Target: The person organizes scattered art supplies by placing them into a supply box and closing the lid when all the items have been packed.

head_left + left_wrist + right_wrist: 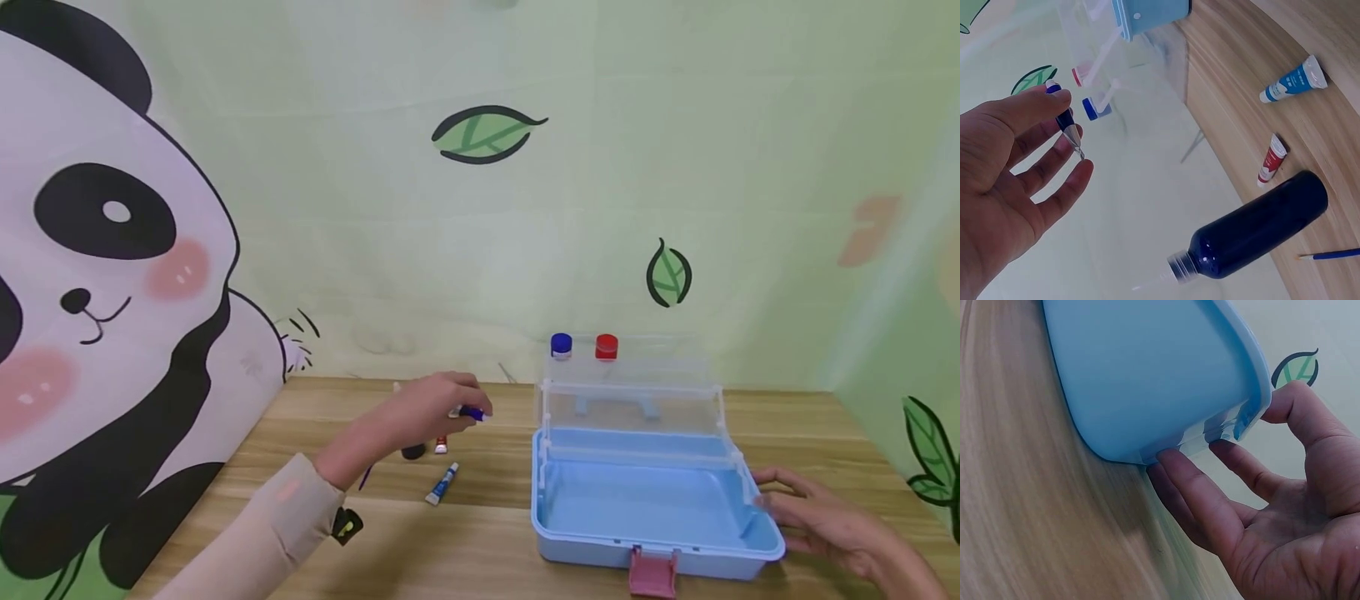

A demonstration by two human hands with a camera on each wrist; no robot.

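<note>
My left hand is raised over the back of the table and pinches a small dark blue paint tube with a white cap between thumb and fingers. The right hand holds the right side of a light blue storage box; in the right wrist view its thumb meets the rim and its fingertips touch the wall lower down. The box stands with its lid up, and clear trays are raised at its back. A blue-capped jar and a red-capped jar show at the clear trays.
Left of the box lie a blue paint tube and a smaller red tube. A dark blue bottle and a blue-handled brush are near them, partly hidden by the left arm in the head view. A pink latch hangs at the box's front.
</note>
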